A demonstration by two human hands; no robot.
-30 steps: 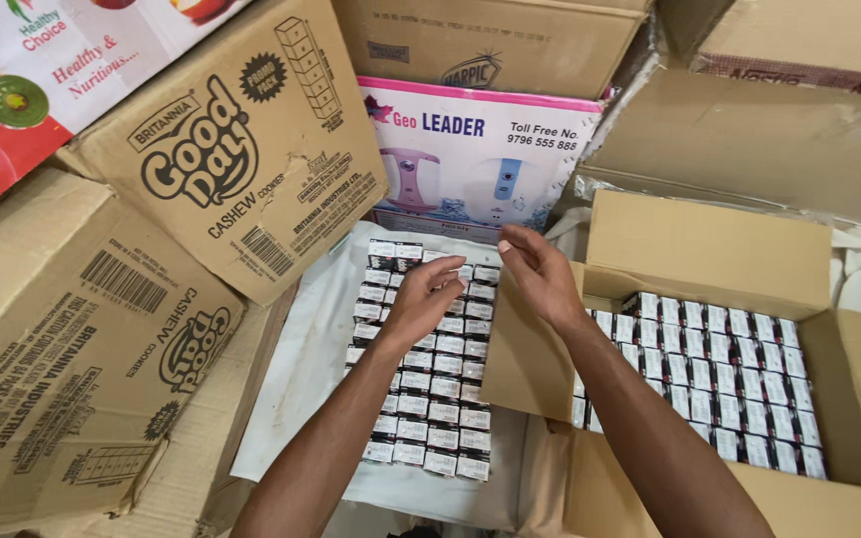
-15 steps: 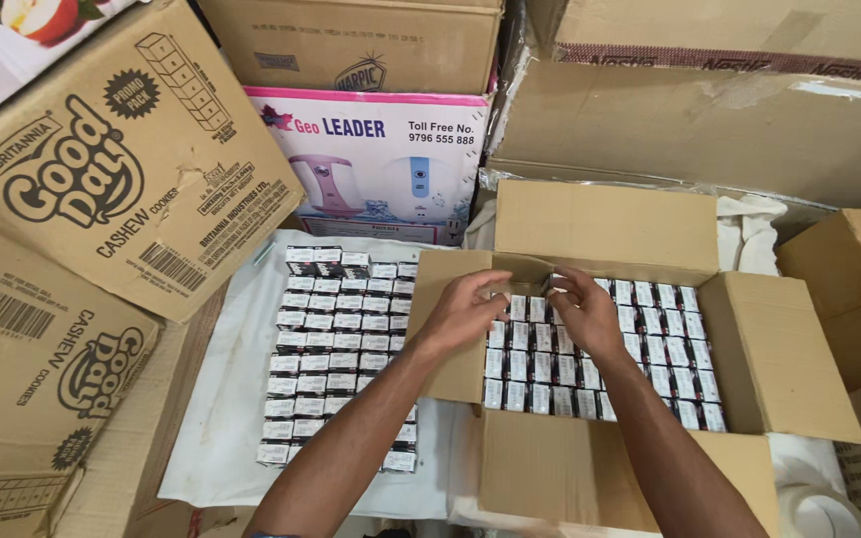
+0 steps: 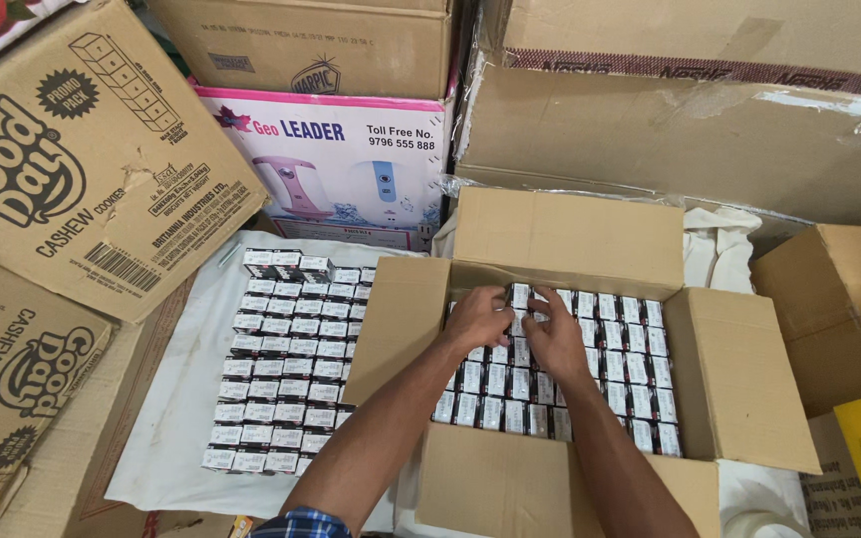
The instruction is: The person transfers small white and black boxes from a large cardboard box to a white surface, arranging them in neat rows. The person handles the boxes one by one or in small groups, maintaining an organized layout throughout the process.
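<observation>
Inside the open carton (image 3: 560, 239), both hands worked at the far-left corner of the packed rows of small packs (image 3: 610, 369). His left hand (image 3: 480, 319) curled its fingers down onto the packs there; the right hand (image 3: 555, 339) pinched one pack just beside it. Left of the carton, more packs lay in rows (image 3: 281, 359) on a white sheet (image 3: 176, 418), with big cartons (image 3: 102, 149) stacked beyond.

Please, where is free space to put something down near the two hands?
Bare white sheet shows left of the laid-out packs and below them. The open carton is packed full where the left hand and right hand reach.
</observation>
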